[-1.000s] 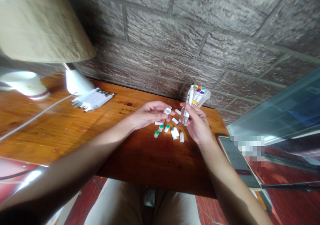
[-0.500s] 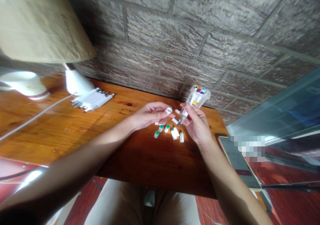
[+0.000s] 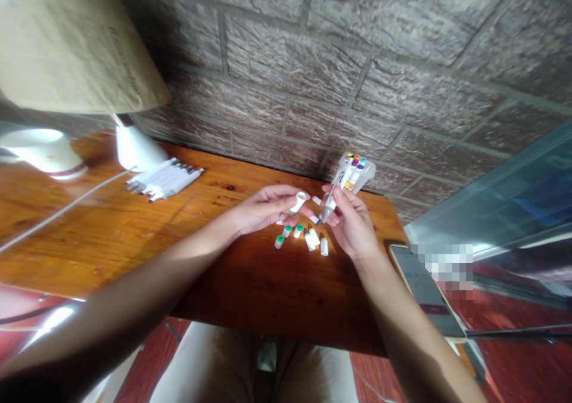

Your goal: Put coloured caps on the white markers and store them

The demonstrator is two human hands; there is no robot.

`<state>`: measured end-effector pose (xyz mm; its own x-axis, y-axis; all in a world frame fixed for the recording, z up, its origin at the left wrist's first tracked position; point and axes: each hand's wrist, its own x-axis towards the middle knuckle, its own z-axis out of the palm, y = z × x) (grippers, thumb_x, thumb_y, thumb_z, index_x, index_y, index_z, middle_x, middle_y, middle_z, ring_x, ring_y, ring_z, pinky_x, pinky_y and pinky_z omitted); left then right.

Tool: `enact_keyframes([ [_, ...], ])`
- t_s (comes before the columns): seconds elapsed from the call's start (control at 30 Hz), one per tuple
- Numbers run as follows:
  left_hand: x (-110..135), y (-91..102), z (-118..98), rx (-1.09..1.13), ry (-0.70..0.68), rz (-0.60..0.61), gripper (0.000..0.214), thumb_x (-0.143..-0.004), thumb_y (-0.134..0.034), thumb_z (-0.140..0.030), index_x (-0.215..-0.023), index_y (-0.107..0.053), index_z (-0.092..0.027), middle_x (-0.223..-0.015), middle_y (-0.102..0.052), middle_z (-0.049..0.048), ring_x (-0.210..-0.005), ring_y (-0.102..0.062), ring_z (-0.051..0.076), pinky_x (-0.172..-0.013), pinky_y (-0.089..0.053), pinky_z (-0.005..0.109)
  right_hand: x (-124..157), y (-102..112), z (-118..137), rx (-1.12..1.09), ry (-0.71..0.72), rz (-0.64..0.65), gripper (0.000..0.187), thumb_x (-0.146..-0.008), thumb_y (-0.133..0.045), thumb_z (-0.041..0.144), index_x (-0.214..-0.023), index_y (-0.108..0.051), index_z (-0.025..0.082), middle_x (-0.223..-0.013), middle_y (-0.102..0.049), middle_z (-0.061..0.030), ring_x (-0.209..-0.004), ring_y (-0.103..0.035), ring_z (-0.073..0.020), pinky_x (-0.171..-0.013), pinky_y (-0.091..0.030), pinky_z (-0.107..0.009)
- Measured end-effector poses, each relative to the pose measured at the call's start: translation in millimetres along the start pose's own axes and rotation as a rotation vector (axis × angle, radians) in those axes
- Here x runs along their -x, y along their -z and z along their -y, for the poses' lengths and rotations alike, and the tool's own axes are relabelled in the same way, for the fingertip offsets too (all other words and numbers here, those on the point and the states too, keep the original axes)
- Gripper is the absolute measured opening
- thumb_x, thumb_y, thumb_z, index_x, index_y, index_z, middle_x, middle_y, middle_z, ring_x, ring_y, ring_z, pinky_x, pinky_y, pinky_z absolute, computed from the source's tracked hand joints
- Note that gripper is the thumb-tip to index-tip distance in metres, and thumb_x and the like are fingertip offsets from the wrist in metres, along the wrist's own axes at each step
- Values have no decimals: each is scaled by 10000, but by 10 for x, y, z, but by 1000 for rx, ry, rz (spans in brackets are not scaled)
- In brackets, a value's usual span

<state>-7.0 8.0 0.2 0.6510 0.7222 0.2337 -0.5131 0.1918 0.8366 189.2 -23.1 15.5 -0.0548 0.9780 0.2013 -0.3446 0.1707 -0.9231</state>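
Note:
Between the thumb and fingers of my left hand [image 3: 268,206] is a white marker cap [image 3: 298,201] with a green end, its hollow mouth tilted up. My right hand [image 3: 355,221] pinches an uncapped white marker [image 3: 336,192], its grey tip end pointing down and a little left. The cap and the marker are apart. Several loose caps lie on the table under and between my hands, among them a green-topped cap [image 3: 279,242] and a white cap [image 3: 324,247]. Behind my right hand stands a clear marker case [image 3: 367,173] with several coloured marker ends in it.
On the wooden table [image 3: 232,272], a row of markers [image 3: 167,179] lies by the lamp base [image 3: 136,146]. A white cup [image 3: 49,152] stands at the far left, with a cable [image 3: 67,208] nearby. A tablet [image 3: 426,293] sits at the right edge. A brick wall [image 3: 268,102] rises behind.
The cap in my left hand has turned slightly, so its mouth faces more upward and its green end shows. My right hand and the marker have hardly moved.

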Motion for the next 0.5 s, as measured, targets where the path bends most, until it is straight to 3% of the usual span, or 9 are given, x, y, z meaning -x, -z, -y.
enact_keyframes([
  [0.17, -1, -4, -10, -30, 16, 16, 351, -774, -819, -427, -951, -778, -126, -757, -745, 80, -575, -609, 98, -568, -480, 210, 4, -4, 8, -8, -3, -17, 324, -725, -825, 482, -925, -756, 237, -669, -621, 29, -464, -295, -52, -441, -216, -248],
  [0.5, 1, 32, 5, -31, 51, 16, 380, -815, -771, -461, -960, -773, -109, -761, -750, 104, -561, -617, 114, -558, -477, 225, 5, -11, 16, 0, 5, -19, 334, -743, -813, 482, -974, -761, 246, -647, -558, 46, -461, -289, -46, -435, -220, -236],
])
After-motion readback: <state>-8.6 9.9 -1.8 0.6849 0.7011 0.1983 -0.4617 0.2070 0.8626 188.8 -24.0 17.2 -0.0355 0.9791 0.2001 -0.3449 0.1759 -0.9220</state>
